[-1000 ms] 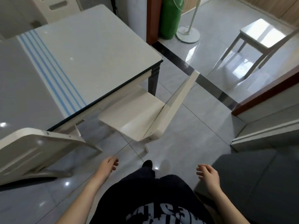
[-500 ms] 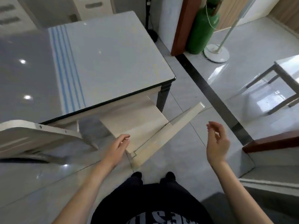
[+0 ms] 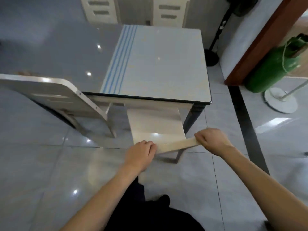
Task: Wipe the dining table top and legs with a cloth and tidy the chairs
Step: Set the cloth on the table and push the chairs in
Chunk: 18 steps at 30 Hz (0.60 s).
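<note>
Our left hand point(image 3: 140, 153) and right hand point(image 3: 211, 140) clench the backrest of the cream wooden chair point(image 3: 155, 124); seat under glossy grey dining table point(image 3: 163, 64), 12 o'clock.

Glossy pale grey floor tiles point(image 3: 41, 164) with thin grout lines mirror small bright spots of light. On the right a black strip point(image 3: 246, 130) runs through the floor from near to far, ending at a reddish-brown door frame point(image 3: 260, 40). A green cylinder point(image 3: 273, 69) stands beside the frame, with a white round stand base point(image 3: 281, 100) just near it. Farther left, a black pole stand point(image 3: 210, 59) stands by the pale wall point(image 3: 241, 30)
</note>
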Each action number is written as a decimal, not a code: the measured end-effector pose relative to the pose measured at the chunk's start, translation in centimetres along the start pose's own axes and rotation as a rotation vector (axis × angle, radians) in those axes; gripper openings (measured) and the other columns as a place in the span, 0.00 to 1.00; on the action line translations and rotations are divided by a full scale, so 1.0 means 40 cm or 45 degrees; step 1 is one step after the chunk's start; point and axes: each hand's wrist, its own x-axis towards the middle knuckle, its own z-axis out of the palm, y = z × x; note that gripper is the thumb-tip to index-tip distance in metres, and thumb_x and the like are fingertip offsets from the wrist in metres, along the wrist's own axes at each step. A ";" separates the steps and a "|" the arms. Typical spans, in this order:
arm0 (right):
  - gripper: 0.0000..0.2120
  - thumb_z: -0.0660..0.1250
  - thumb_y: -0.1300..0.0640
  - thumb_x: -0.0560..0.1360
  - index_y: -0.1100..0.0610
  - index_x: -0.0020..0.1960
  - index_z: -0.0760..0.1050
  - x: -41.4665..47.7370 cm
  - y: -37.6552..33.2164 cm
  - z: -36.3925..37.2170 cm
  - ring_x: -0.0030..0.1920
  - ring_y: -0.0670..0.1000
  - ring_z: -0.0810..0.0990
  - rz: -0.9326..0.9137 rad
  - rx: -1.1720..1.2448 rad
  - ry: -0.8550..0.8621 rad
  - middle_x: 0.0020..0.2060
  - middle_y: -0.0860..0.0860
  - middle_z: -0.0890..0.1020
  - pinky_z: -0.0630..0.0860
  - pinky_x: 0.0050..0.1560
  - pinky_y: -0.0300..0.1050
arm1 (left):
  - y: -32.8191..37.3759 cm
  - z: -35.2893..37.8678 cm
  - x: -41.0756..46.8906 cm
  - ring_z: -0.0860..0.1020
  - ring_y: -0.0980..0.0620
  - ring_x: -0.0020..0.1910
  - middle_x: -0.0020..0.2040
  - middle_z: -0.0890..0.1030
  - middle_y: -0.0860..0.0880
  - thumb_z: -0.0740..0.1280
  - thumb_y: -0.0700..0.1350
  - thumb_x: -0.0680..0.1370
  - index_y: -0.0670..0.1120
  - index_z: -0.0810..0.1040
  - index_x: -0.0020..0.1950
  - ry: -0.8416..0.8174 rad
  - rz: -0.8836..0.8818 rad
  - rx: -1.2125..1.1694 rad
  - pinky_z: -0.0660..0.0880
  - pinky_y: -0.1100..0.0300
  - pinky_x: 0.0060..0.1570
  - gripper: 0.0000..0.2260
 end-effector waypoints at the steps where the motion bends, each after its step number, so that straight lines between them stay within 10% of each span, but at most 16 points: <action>1: 0.23 0.47 0.43 0.80 0.51 0.38 0.75 -0.001 -0.005 0.004 0.37 0.52 0.77 0.054 -0.011 0.019 0.34 0.49 0.79 0.76 0.42 0.49 | 0.009 0.006 -0.002 0.79 0.44 0.45 0.44 0.80 0.48 0.41 0.60 0.77 0.49 0.77 0.47 0.059 -0.043 0.066 0.75 0.53 0.41 0.27; 8: 0.16 0.55 0.54 0.75 0.53 0.30 0.71 0.004 -0.019 0.058 0.22 0.50 0.67 0.047 -0.176 0.286 0.22 0.46 0.69 0.66 0.22 0.40 | 0.038 0.009 0.004 0.81 0.44 0.39 0.39 0.82 0.48 0.49 0.55 0.80 0.46 0.81 0.40 0.134 -0.195 0.280 0.67 0.57 0.32 0.24; 18: 0.19 0.49 0.58 0.73 0.54 0.25 0.68 0.058 -0.113 0.064 0.17 0.51 0.63 0.037 -0.108 0.523 0.17 0.48 0.67 0.56 0.24 0.32 | -0.077 -0.052 0.073 0.79 0.43 0.30 0.29 0.80 0.46 0.51 0.56 0.75 0.46 0.71 0.27 0.182 -0.148 0.315 0.59 0.60 0.26 0.22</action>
